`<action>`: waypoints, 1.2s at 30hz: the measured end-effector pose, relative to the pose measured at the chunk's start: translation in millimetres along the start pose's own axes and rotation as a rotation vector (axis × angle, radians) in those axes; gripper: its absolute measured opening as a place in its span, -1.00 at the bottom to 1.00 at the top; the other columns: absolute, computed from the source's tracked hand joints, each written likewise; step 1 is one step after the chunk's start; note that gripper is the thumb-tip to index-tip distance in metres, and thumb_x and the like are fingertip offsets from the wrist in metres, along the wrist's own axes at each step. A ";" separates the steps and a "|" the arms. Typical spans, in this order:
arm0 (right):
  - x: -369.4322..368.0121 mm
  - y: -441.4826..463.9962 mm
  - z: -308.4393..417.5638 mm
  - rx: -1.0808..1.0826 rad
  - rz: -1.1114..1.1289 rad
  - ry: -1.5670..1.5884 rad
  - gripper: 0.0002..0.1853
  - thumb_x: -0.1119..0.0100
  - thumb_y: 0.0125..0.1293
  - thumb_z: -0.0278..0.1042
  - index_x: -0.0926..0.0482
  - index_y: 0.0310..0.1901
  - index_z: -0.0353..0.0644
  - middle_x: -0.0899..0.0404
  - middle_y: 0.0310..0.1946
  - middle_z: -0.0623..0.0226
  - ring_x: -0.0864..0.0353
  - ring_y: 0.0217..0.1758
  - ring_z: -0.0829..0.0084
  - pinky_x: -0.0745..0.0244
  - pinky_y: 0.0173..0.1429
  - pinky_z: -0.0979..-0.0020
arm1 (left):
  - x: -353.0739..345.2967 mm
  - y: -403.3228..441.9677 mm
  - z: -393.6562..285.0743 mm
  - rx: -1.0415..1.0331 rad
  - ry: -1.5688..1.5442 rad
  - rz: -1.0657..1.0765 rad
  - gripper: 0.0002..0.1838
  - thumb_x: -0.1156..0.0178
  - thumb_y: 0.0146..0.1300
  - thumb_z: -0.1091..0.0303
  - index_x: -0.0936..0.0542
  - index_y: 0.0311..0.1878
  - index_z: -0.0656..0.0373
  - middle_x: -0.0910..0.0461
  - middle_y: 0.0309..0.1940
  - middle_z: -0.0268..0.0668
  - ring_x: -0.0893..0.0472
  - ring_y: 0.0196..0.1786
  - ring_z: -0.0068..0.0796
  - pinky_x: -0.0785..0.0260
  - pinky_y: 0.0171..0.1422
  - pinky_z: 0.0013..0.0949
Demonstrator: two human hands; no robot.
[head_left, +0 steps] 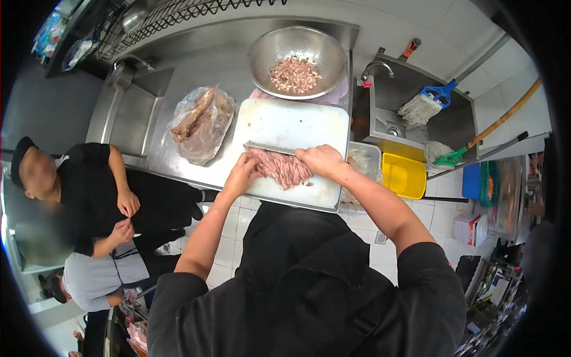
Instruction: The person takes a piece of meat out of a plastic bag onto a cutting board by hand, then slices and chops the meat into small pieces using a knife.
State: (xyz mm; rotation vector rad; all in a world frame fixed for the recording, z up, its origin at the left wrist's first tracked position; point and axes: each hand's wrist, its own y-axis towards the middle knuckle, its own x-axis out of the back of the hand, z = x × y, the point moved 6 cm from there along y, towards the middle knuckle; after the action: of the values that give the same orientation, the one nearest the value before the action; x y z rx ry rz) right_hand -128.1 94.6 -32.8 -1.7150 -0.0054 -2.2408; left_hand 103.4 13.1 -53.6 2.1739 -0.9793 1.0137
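A pile of pink meat cut into thin strips (278,168) lies near the front of the white cutting board (285,116). My left hand (241,174) is at the pile's left end, its fingers curled against the meat. Along the pile's far edge lies the blade of a knife (267,147). My right hand (320,160) is closed around its handle, which is mostly hidden by the fingers. Behind the board stands a steel bowl (262,62) with small chopped meat pieces (295,76) in it. Left of the board, a clear plastic bag (205,152) holds larger pieces of meat (196,113).
The steel counter (172,101) has a sink (134,119) at its left. Two people stand at the left, one in black (89,178), one in grey (101,273). On the right are a mop sink (404,77), a mop (421,110) and a yellow bin (404,175).
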 end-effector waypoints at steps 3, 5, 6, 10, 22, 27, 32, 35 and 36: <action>15.1 -6.2 -3.7 -0.045 -0.020 -0.005 -0.82 -0.01 0.41 -0.26 -0.55 -0.07 -0.07 -0.75 -0.37 0.14 -0.79 -0.30 0.05 -0.63 -0.27 -0.02 | -6.2 5.9 15.7 0.107 -0.141 0.096 -0.53 -0.53 0.03 0.48 -0.64 0.05 0.16 -0.55 0.01 -0.15 -0.63 0.05 -0.08 -0.56 0.08 -0.15; 29.3 -16.6 -3.6 -0.086 -0.122 0.027 -0.84 -0.03 0.43 -0.21 -0.56 -0.11 -0.02 -0.73 -0.39 0.19 -0.76 -0.34 0.02 -0.59 -0.33 -0.03 | 12.4 18.6 1.0 0.072 -0.179 0.175 -0.57 -0.53 0.04 0.42 -0.67 0.03 0.14 -0.59 -0.02 -0.16 -0.64 0.01 -0.06 -0.53 0.12 -0.12; 38.5 -23.6 -5.7 -0.103 -0.120 0.024 -0.84 -0.03 0.43 -0.21 -0.56 -0.11 -0.02 -0.73 -0.39 0.19 -0.76 -0.34 0.02 -0.59 -0.33 -0.03 | 22.2 28.2 2.7 0.059 -0.188 0.182 -0.57 -0.53 0.04 0.42 -0.67 0.03 0.14 -0.59 -0.02 -0.16 -0.64 0.01 -0.06 -0.53 0.12 -0.12; 47.2 -69.5 11.9 -0.110 -0.153 0.086 -0.86 -0.08 0.44 -0.18 -0.52 -0.17 -0.03 -0.68 -0.44 0.17 -0.70 -0.40 -0.03 -0.54 -0.37 -0.04 | 50.5 67.1 25.7 -0.155 -0.119 0.311 -0.74 -0.48 0.15 0.38 -0.71 -0.11 0.25 -0.66 -0.13 -0.11 -0.66 -0.06 0.01 -0.51 0.10 -0.10; -26.0 -64.8 59.3 -0.341 0.127 0.220 -0.79 -0.13 0.46 -0.13 -0.58 -0.23 -0.06 -0.69 -0.39 0.18 -0.70 -0.25 0.00 -0.53 -0.15 -0.02 | -65.5 129.5 -27.5 -0.819 -0.175 0.714 -0.34 0.07 0.60 -0.04 -0.24 0.59 0.14 -0.23 0.60 -0.09 -0.18 0.65 -0.14 0.05 0.71 -0.04; -13.8 -64.8 51.8 -0.430 -0.044 0.037 -0.92 -0.19 0.31 -0.26 -0.64 -0.24 0.02 -0.74 -0.34 0.33 -0.74 -0.18 0.24 -0.49 -0.02 0.16 | -85.3 121.4 -37.1 -0.892 -0.135 0.811 -0.24 0.17 0.62 -0.08 -0.04 0.65 0.26 -0.08 0.65 -0.06 -0.03 0.70 -0.14 0.17 0.77 -0.08; -14.8 -68.0 43.3 -0.442 -0.153 -0.091 -0.86 -0.17 0.28 -0.30 -0.70 -0.19 0.08 -0.73 -0.25 0.46 -0.69 -0.06 0.36 -0.41 0.10 0.23 | -76.5 115.7 -38.2 -0.856 -0.081 0.875 -0.22 0.19 0.62 -0.08 -0.01 0.64 0.32 -0.04 0.65 0.00 0.00 0.71 -0.14 0.19 0.78 -0.10; -16.1 -74.7 34.7 -0.454 -0.156 -0.137 -0.86 -0.19 0.26 -0.28 -0.71 -0.19 0.09 -0.71 -0.26 0.47 -0.66 -0.05 0.39 -0.37 0.13 0.24 | -62.9 106.5 -41.1 -0.807 -0.113 0.841 -0.23 0.17 0.63 -0.05 0.00 0.64 0.33 -0.03 0.65 0.04 0.00 0.71 -0.13 0.15 0.77 -0.12; -10.8 -75.1 34.8 -0.438 -0.163 -0.143 -0.86 -0.19 0.26 -0.28 -0.71 -0.19 0.09 -0.71 -0.26 0.47 -0.66 -0.05 0.39 -0.37 0.13 0.24 | -57.5 107.6 -41.9 -0.789 -0.176 0.793 -0.24 0.16 0.63 -0.03 -0.01 0.63 0.34 -0.03 0.65 0.05 0.00 0.71 -0.13 0.13 0.76 -0.12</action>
State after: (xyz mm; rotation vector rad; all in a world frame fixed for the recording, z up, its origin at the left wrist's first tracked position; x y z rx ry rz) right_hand -111.8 175.3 -19.1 -2.1657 0.3494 -2.3565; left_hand -24.9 1.8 -58.3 1.2237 -1.9952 0.5591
